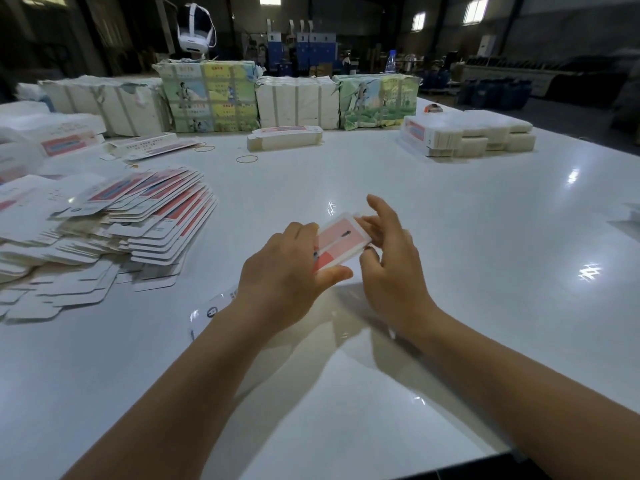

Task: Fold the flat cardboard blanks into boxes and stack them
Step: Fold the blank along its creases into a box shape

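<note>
While both hands worked above the glossy white table, a small pink-and-white printed cardboard box sat between them, held clear of the table's middle. The left hand gripped its near end, thumb curled beneath. The right hand touched the far end with loosely bent fingers, seemingly tucking a flap, though that flap was hidden. A slipped thumb could have let the box spring flat again; a hard push might have creased the thin card. Left of the box, a fanned heap of flat pink-and-white cardboard blanks leaned toward it and looked ready to slide if nudged.
</note>
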